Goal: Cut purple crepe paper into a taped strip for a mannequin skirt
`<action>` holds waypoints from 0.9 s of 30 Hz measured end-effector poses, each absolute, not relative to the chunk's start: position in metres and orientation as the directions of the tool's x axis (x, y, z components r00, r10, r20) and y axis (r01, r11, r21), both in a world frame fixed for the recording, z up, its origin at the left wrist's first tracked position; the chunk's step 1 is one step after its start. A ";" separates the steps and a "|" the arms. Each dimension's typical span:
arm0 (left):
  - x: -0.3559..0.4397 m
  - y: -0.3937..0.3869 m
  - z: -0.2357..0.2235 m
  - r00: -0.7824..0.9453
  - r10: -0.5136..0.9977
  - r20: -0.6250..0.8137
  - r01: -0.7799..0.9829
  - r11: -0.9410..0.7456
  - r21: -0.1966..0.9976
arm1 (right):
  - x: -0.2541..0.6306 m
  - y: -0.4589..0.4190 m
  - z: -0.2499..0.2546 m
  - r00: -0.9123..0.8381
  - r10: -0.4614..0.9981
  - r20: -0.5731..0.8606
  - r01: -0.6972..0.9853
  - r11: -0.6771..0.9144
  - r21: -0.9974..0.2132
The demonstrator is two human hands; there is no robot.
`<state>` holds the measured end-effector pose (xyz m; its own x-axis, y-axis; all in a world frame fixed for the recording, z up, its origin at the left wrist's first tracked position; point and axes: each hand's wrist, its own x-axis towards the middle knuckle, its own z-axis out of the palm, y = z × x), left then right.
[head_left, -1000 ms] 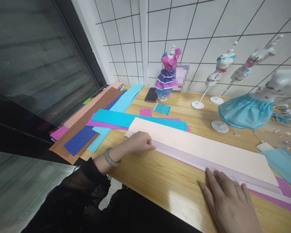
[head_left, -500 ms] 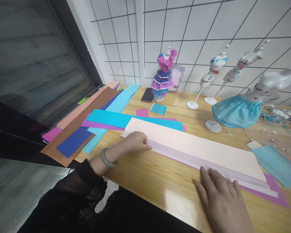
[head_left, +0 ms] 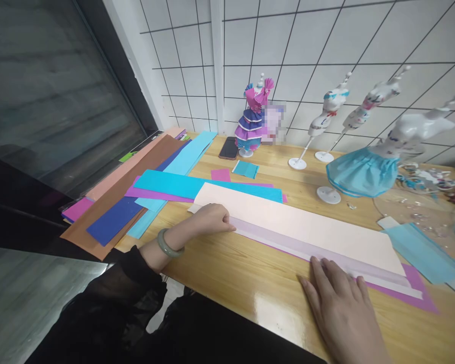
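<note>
A long cream paper sheet [head_left: 299, 225] lies slantwise on the wooden table. Along its near side runs a thin, translucent whitish strip [head_left: 276, 240]. Beneath them a purple sheet [head_left: 420, 290] shows at the right end and along the near edge. My left hand [head_left: 212, 218], closed with thumb and fingertips together, pinches at the near edge of the strip towards its left end. Farther right, my right hand [head_left: 343, 303] rests with fingers spread, fingertips on the strip and purple edge, palm over the tabletop.
Crepe-paper sheets, including a brown sheet [head_left: 136, 189] and a bright blue strip [head_left: 167, 184], overlap at left. Behind are a phone [head_left: 228, 148], a dressed mini mannequin [head_left: 250, 121] and a blue-skirted one [head_left: 364, 172]. Blue translucent fabric [head_left: 428, 253] lies at right.
The view has shifted slightly, so the things at the right sit a little farther left. Both hands keep nearly the same places on the strip.
</note>
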<state>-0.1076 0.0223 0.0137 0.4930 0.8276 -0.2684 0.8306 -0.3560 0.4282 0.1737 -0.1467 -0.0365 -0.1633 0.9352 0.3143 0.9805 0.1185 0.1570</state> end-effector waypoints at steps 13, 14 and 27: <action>-0.109 0.023 0.014 0.490 0.831 -0.262 0.830 -0.353 0.432 | 0.163 -0.147 -0.024 -0.156 0.947 0.281 0.973 0.098 0.210; -0.109 0.024 0.013 0.490 0.831 -0.263 0.830 -0.352 0.432 | 0.162 -0.147 -0.024 -0.154 0.947 0.281 0.972 0.095 0.214; -0.110 0.021 0.014 0.489 0.832 -0.262 0.828 -0.348 0.439 | 0.156 -0.141 -0.035 -0.148 0.935 0.323 0.972 0.077 0.223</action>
